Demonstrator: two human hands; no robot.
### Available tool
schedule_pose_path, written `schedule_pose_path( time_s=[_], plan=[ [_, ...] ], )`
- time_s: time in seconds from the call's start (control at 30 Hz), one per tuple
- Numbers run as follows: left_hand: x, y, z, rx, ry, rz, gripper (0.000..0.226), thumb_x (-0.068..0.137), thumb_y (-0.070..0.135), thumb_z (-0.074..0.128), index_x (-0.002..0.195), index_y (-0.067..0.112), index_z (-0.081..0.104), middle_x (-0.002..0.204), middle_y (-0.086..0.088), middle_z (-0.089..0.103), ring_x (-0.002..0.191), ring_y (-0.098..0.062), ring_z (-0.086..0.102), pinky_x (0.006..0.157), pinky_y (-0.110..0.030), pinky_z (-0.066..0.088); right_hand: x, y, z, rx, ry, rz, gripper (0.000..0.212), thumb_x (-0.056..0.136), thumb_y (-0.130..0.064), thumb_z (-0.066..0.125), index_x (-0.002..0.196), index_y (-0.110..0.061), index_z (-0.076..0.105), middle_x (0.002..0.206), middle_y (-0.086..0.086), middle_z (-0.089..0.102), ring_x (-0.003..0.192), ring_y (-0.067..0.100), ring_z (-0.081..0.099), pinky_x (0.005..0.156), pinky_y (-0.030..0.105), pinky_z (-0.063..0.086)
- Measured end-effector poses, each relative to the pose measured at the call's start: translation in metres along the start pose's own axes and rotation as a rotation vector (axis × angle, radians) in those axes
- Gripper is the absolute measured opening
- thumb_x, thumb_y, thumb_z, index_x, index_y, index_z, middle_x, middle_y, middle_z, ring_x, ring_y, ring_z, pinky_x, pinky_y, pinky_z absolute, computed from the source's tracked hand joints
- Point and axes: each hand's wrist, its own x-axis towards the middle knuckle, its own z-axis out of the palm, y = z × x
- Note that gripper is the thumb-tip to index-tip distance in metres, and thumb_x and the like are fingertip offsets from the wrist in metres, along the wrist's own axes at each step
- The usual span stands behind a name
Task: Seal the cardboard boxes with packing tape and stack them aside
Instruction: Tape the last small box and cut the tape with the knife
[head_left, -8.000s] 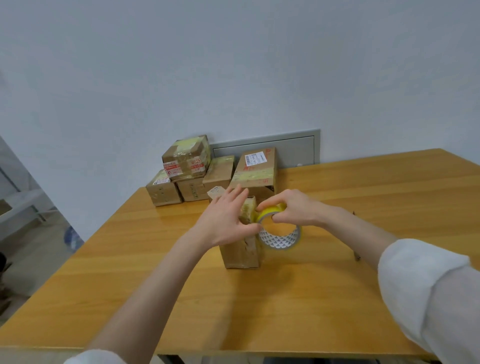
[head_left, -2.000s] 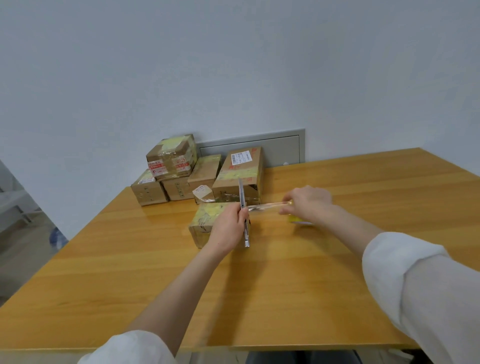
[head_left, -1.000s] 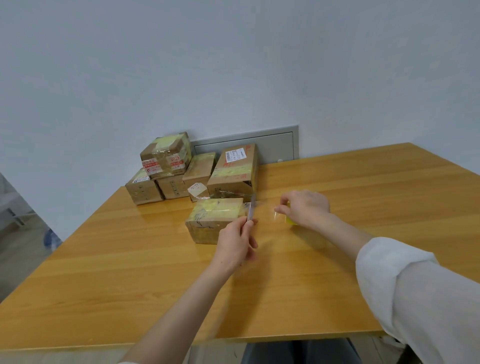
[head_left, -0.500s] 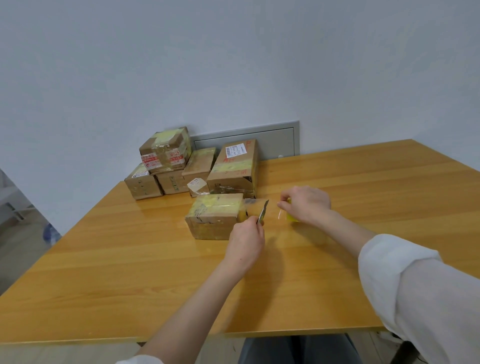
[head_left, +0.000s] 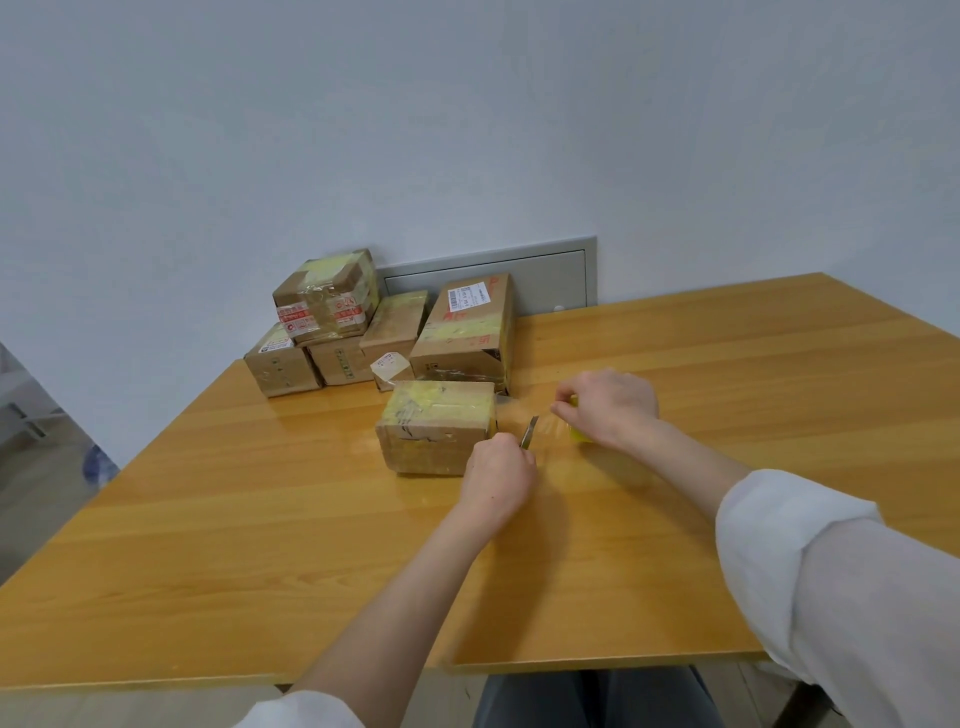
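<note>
A small cardboard box (head_left: 434, 426) with yellow tape across its top lies on the wooden table (head_left: 260, 519). A clear strip of tape (head_left: 545, 423) runs from the box's right end to the yellow tape roll (head_left: 577, 435), which my right hand (head_left: 608, 408) grips and mostly hides. My left hand (head_left: 496, 480) holds a thin metal blade (head_left: 529, 432) just right of the box, its tip up against the stretched strip.
Several taped cardboard boxes (head_left: 467, 332) are piled at the table's back left against the wall, one stacked on top (head_left: 327, 296). A grey wall panel (head_left: 545, 275) sits behind them. The table's near edge runs close below my forearms.
Eight seconds ago both hands were at the standing box with the roll. Since then the box lies flat, the strip is pulled out right, and my left hand has brought the blade to it.
</note>
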Motion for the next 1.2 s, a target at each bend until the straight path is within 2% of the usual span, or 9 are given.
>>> schedule_pose_path(
  time_s=[0.13,0.4,0.63,0.73,0.8,0.87,0.93,1.07,1.2],
  plan=[
    [0.004,-0.001,0.001,0.015,-0.028,-0.035,0.029,0.095,0.015,0.041,0.102,-0.001,0.065,0.101,-0.02,0.066,0.093,-0.037,0.062,0.082,-0.043,0.053,0.0,0.0,0.002,0.0,0.01,-0.012,0.025,0.095,-0.05,0.046,0.097,-0.037,0.067,0.098,-0.005,0.068,0.092,0.023,0.061,0.057,0.026,0.032],
    [0.004,-0.011,0.003,0.018,-0.03,-0.067,0.031,0.097,0.018,0.04,0.102,0.001,0.066,0.101,-0.018,0.066,0.092,-0.036,0.062,0.083,-0.042,0.053,0.003,0.01,-0.001,0.106,0.034,0.041,0.024,0.094,-0.051,0.047,0.094,-0.038,0.067,0.097,-0.004,0.067,0.081,0.02,0.052,0.05,0.023,0.024],
    [0.002,-0.003,0.012,0.331,-0.047,0.075,0.028,0.097,0.009,0.039,0.115,0.005,0.059,0.116,-0.013,0.055,0.105,-0.032,0.058,0.083,-0.037,0.048,0.002,0.019,-0.009,0.344,0.119,0.174,0.019,0.089,-0.054,0.052,0.084,-0.039,0.063,0.1,-0.004,0.069,0.094,0.024,0.061,0.061,0.028,0.036],
    [-0.001,0.004,0.013,0.444,-0.03,0.153,0.029,0.098,0.014,0.04,0.118,0.007,0.06,0.119,-0.01,0.051,0.106,-0.029,0.057,0.083,-0.038,0.048,-0.001,0.026,-0.013,0.41,0.149,0.182,0.024,0.091,-0.055,0.049,0.088,-0.037,0.065,0.101,-0.003,0.069,0.096,0.024,0.062,0.069,0.031,0.046],
    [0.0,0.011,0.004,0.374,0.147,0.278,0.028,0.099,0.024,0.044,0.116,0.015,0.064,0.112,-0.003,0.056,0.101,-0.022,0.057,0.079,-0.034,0.051,-0.004,0.031,-0.015,0.425,0.171,0.187,0.029,0.093,-0.055,0.045,0.088,-0.035,0.066,0.098,-0.004,0.07,0.091,0.023,0.062,0.067,0.031,0.046],
    [0.002,0.024,-0.013,0.14,0.375,0.391,0.024,0.097,0.028,0.049,0.111,0.02,0.068,0.103,0.003,0.061,0.093,-0.016,0.059,0.073,-0.031,0.051,-0.006,0.034,-0.017,0.439,0.189,0.191,0.032,0.094,-0.054,0.042,0.084,-0.035,0.066,0.095,-0.005,0.07,0.089,0.022,0.062,0.064,0.031,0.044],
    [0.008,0.042,-0.025,-0.007,0.467,0.437,0.024,0.095,0.029,0.056,0.111,0.019,0.069,0.103,0.003,0.064,0.094,-0.015,0.06,0.077,-0.029,0.051,-0.007,0.035,-0.019,0.447,0.194,0.196,0.033,0.095,-0.053,0.041,0.083,-0.035,0.066,0.096,-0.005,0.071,0.091,0.023,0.062,0.066,0.032,0.045],
    [0.023,0.065,-0.028,0.045,0.326,0.359,0.042,0.088,0.04,0.064,0.124,0.018,0.064,0.12,-0.001,0.065,0.112,-0.019,0.058,0.09,-0.032,0.048,-0.011,0.036,-0.022,0.453,0.212,0.197,0.032,0.095,-0.051,0.04,0.084,-0.036,0.066,0.092,-0.003,0.069,0.09,0.025,0.061,0.062,0.032,0.04],
    [0.032,0.074,-0.022,-0.059,0.192,0.3,0.034,0.083,0.041,0.07,0.105,0.015,0.074,0.094,-0.005,0.073,0.092,-0.022,0.065,0.08,-0.037,0.054,-0.015,0.039,-0.027,0.428,0.227,0.176,0.033,0.096,-0.049,0.04,0.085,-0.033,0.066,0.092,-0.002,0.069,0.089,0.026,0.06,0.062,0.032,0.04]
  ],
)
